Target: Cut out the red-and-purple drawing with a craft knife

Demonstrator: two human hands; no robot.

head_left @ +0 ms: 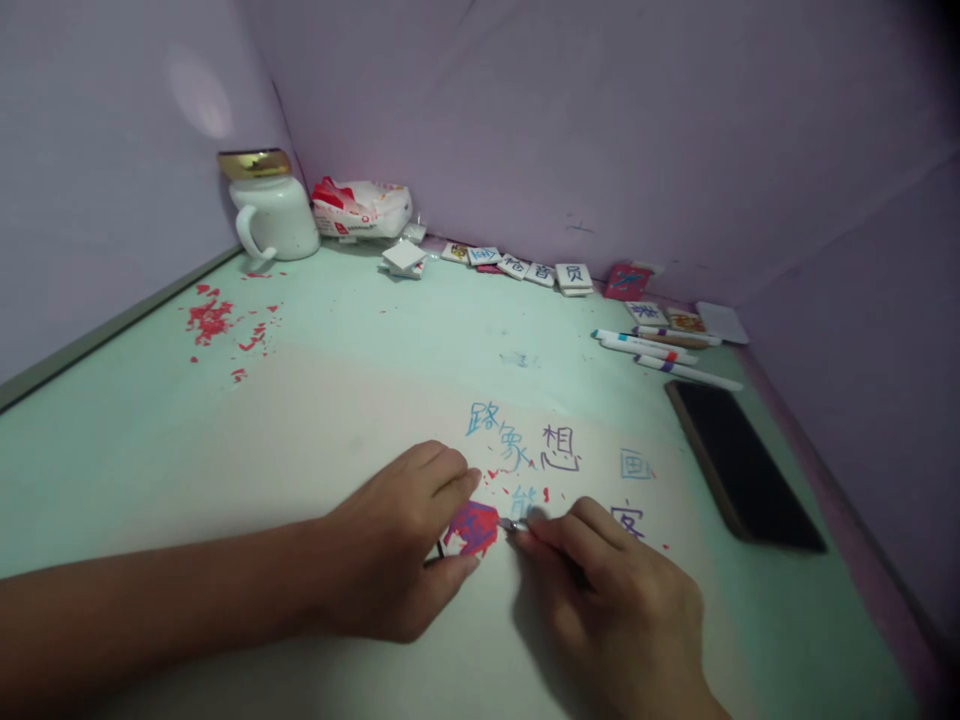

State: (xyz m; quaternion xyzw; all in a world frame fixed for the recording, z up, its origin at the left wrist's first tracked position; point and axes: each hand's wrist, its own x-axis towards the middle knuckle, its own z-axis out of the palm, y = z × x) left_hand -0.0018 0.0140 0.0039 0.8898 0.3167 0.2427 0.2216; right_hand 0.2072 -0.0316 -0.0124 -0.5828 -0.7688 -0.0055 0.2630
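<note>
My left hand [405, 545] rests on the pale green table [337, 380], its fingers curled around a small red and purple piece [472, 527] and holding it down. My right hand [607, 590] is closed in a pinch on a thin tool with a metal tip [514, 524], and that tip touches the piece's right edge. Blue and purple handwritten characters [525, 450] mark the table just beyond both hands. Small red flecks [525, 485] lie around the piece.
A black phone [742, 465] lies at the right. Several marker pens [664, 350] and a row of character tiles [525, 268] sit at the back. A white mug [274, 215], a plastic packet [361, 208] and red scraps [214, 320] are at the back left. Purple walls enclose the table.
</note>
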